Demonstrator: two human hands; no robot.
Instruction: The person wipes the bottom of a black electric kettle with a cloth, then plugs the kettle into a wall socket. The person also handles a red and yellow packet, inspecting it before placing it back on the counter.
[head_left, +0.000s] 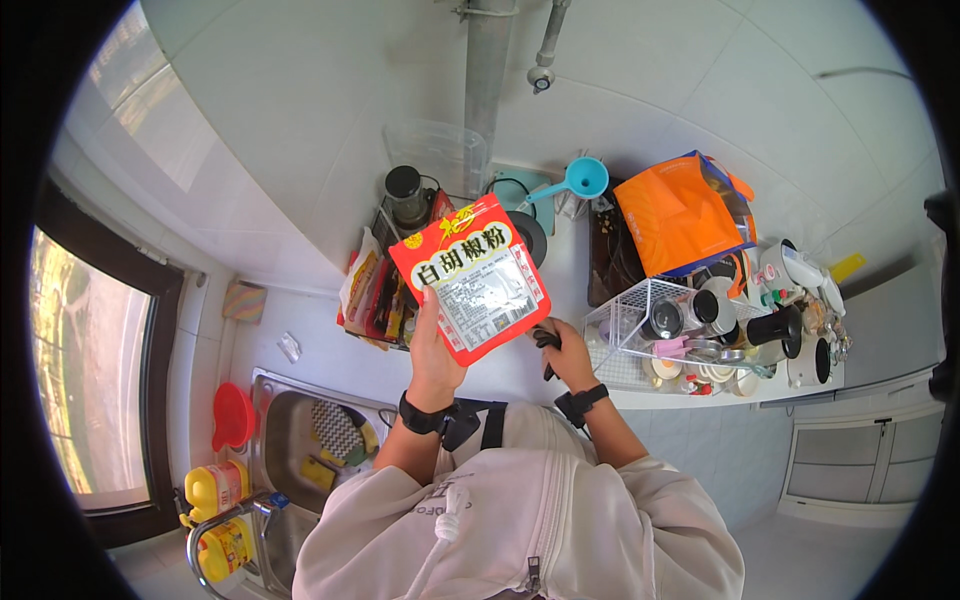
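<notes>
My left hand (435, 352) grips a flat red packet (480, 292) by its lower left edge, thumb on the front. The packet bears large writing and a silvery panel; it is held tilted above the counter. Close to the packet's lower right corner, my right hand (568, 352) is closed around a black-handled tool (548, 341), which looks like scissors. Its far end is hidden behind the packet. Behind the packet stands a basket (384, 225) of packets with a dark-lidded jar (406, 196).
A blue funnel (586, 178) and an orange bag (675, 217) are at the back. To the right, a white wire rack (630, 322) holds several jars. At left are a steel sink (281, 435), a faucet (225, 517), a red scoop (233, 415) and yellow bottles (217, 487).
</notes>
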